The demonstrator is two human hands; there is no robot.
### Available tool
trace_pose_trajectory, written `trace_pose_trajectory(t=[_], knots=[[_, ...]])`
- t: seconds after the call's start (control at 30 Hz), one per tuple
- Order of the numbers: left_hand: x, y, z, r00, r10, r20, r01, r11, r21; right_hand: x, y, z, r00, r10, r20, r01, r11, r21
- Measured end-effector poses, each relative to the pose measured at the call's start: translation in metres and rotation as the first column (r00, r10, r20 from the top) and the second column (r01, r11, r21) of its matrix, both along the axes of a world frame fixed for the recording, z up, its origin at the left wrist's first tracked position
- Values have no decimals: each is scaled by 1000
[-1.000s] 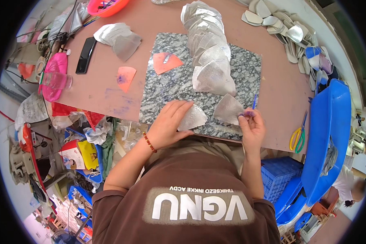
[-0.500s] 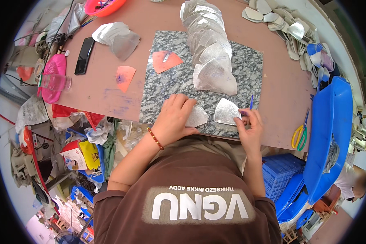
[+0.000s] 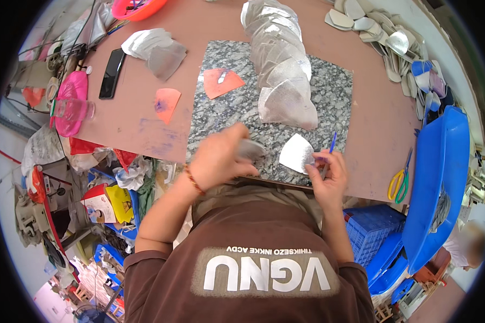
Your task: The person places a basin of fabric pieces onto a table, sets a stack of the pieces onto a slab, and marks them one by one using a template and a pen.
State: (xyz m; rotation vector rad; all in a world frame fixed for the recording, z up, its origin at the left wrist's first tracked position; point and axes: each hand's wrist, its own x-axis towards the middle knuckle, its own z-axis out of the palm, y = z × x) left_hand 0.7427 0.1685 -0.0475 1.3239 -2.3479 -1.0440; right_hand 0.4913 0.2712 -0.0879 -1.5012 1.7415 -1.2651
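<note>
My left hand (image 3: 221, 153), blurred by motion, is closed on a small stack or piece of grey silvery material (image 3: 249, 149) at the near edge of the speckled stone slab (image 3: 221, 118). To its right, my right hand (image 3: 330, 171) is closed round a blue pen (image 3: 333, 142) whose tip points up. Its fingertips also touch the lower right corner of a bright silver curved piece (image 3: 296, 153). Beyond both hands, a long overlapping row of silver pieces (image 3: 288, 105) runs to the far edge. An orange template with a slot (image 3: 215, 86) lies on the slab's left part.
Left of the slab lie a smaller orange piece (image 3: 167, 105), a fan of silver pieces (image 3: 164, 60) and a black phone (image 3: 112, 74). Scissors with yellow and green handles (image 3: 399, 184) rest at right, beside a blue tub (image 3: 439, 183). Pale pads (image 3: 380, 32) are heaped at far right.
My left hand has drawn back to the left with the grey material, which is now tilted up. My right hand and the bright silver piece have shifted slightly left.
</note>
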Motion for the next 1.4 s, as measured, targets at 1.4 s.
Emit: trace_pose_trajectory(t=[1.4], knots=[[19,-52,-4,929,128,-348,-348,626,-698,-5,15,14,982,22,187,7,989,-150]])
